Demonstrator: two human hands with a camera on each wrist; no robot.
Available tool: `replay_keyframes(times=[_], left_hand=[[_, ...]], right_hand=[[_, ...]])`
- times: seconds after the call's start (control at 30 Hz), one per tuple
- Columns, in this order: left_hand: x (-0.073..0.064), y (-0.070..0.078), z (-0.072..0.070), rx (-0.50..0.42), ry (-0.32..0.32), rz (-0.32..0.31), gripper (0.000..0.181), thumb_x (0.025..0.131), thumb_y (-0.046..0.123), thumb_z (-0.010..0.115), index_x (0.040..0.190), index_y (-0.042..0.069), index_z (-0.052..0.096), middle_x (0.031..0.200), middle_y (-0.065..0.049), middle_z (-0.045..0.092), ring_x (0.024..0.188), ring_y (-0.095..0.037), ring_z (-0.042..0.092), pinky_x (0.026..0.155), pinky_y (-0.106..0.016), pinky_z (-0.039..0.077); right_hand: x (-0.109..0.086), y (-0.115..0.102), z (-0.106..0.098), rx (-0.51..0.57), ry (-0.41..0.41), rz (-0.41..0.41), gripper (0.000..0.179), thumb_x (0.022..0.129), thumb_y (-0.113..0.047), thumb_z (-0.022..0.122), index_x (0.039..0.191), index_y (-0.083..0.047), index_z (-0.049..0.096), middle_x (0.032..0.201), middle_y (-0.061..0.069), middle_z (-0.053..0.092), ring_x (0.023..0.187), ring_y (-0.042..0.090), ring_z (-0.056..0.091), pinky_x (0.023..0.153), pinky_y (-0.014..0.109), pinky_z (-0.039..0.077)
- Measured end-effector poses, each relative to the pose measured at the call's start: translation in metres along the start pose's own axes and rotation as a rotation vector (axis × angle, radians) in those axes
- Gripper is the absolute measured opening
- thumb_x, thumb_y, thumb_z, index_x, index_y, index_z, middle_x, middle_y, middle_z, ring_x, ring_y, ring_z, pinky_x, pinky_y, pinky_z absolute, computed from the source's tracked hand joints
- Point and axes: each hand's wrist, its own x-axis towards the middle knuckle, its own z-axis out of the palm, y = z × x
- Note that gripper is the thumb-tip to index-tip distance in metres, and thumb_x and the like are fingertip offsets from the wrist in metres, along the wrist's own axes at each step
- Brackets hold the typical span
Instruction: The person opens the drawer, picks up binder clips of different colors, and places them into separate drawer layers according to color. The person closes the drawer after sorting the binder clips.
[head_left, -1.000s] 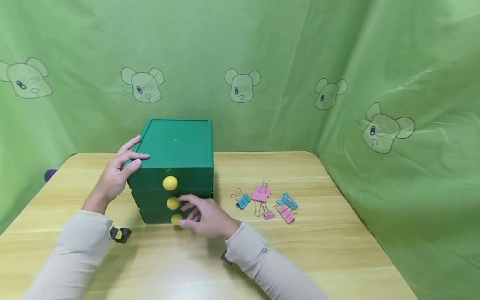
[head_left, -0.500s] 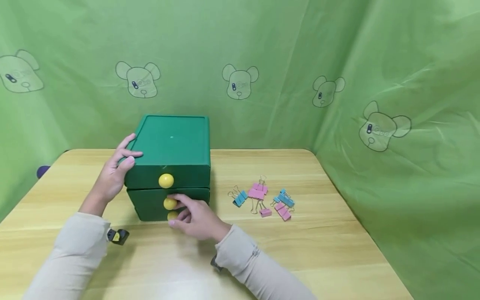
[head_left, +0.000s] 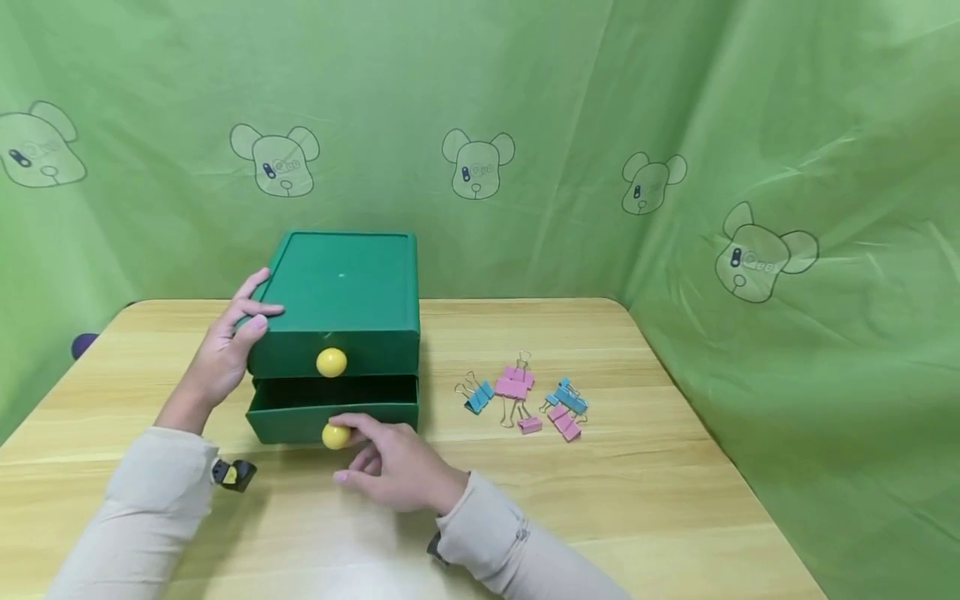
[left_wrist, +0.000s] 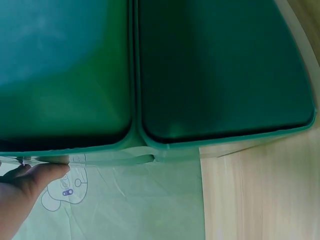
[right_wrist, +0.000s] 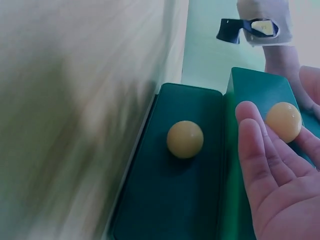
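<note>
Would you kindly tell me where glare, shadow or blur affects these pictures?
Head view: white glare on the tabletop, dark shadow inside the open drawer; left wrist view: bluish sheen across part of the green unit; right wrist view: tabletop blurred.

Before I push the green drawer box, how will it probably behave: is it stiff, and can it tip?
The green drawer box looks stiff: its edges run straight. It is probably light for its size, as the open drawer shows thin walls. Its low, broad shape should resist tipping.
</note>
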Motion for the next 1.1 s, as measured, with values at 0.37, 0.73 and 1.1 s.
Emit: replay_keyframes(times=[0.37, 0.73, 1.1], left_hand=[[0.000, 0.000, -0.003, -0.015, -0.039, -0.025, 0.025, 0.102, 0.009, 0.039, 0.111, 0.018, 0.061, 0.160, -0.013, 0.013, 0.145, -0.038, 0.003, 0.107, -0.066, 0.001], [0.000, 0.001, -0.005, 0.030, -0.054, -0.019, 0.022, 0.103, 0.012, 0.039, 0.113, 0.013, 0.059, 0.160, -0.012, 0.013, 0.146, -0.035, 0.003, 0.107, -0.067, -0.001], [-0.001, 0.000, -0.004, 0.017, -0.039, -0.022, 0.024, 0.102, 0.009, 0.039, 0.112, 0.017, 0.060, 0.160, -0.012, 0.014, 0.145, -0.036, 0.003, 0.107, -0.066, -0.002]], right_hand=[[-0.018, -0.012, 0.004, -0.016, -0.052, -0.069, 0.051, 0.091, -0.016, 0.069, 0.137, -0.010, 0.045, 0.110, 0.001, 0.068, 0.082, -0.009, 0.060, 0.073, 0.010, 0.048], [-0.035, -0.022, 0.007, -0.079, -0.109, -0.122, 0.049, 0.092, -0.016, 0.069, 0.134, -0.007, 0.045, 0.110, 0.003, 0.069, 0.086, -0.009, 0.061, 0.075, 0.008, 0.046], [-0.048, -0.032, 0.008, -0.099, -0.192, -0.109, 0.048, 0.093, -0.021, 0.067, 0.133, -0.008, 0.045, 0.114, 0.002, 0.068, 0.088, -0.009, 0.061, 0.077, 0.008, 0.045]])
